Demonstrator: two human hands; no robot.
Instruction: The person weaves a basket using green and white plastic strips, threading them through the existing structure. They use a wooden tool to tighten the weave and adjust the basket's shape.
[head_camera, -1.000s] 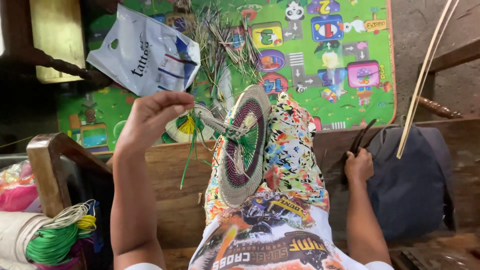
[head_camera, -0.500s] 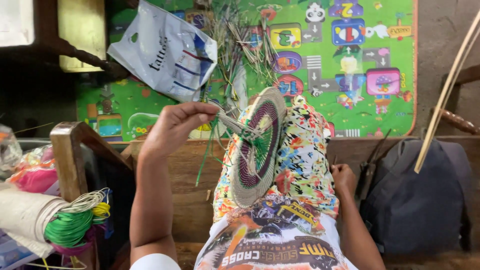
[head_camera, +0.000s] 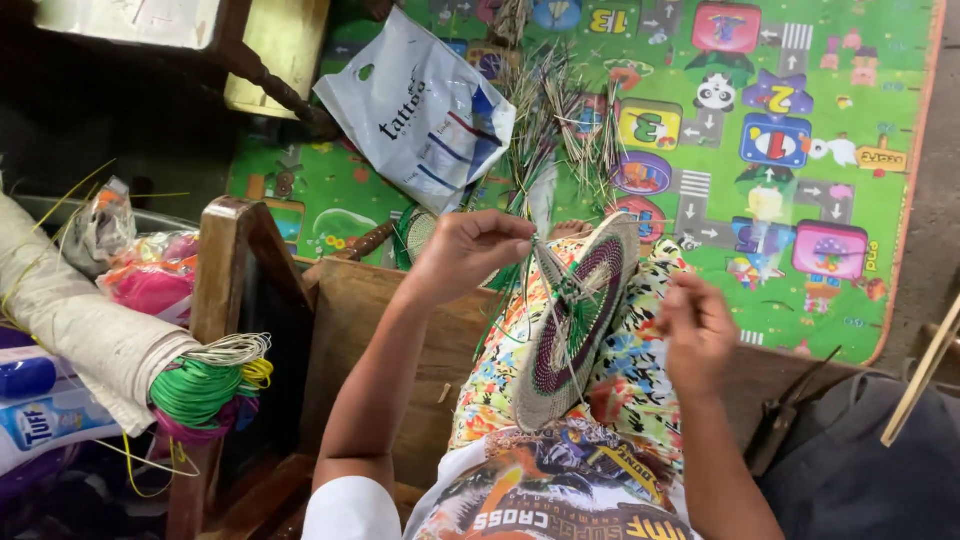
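Over play mat (head_camera: 800, 270), round purple-green woven disc (head_camera: 575, 320).

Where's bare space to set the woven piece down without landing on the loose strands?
The wooden bench seat, between its armrest and the left hand's forearm, shows bare wood. The patterned green play mat looks bare along its right side, past the pile of loose thin strands. Crowded: around the white plastic bag, and left of the armrest by the green cord coils.

Right hand (head_camera: 697, 330) motion-blurred, grip unreadable. Left hand (head_camera: 470, 250) fingertips hide strand ends at woven disc (head_camera: 575, 325) rim. Disc's lower edge perhaps tucked behind shirt. Dark bag (head_camera: 860, 470) cut off by frame edge.
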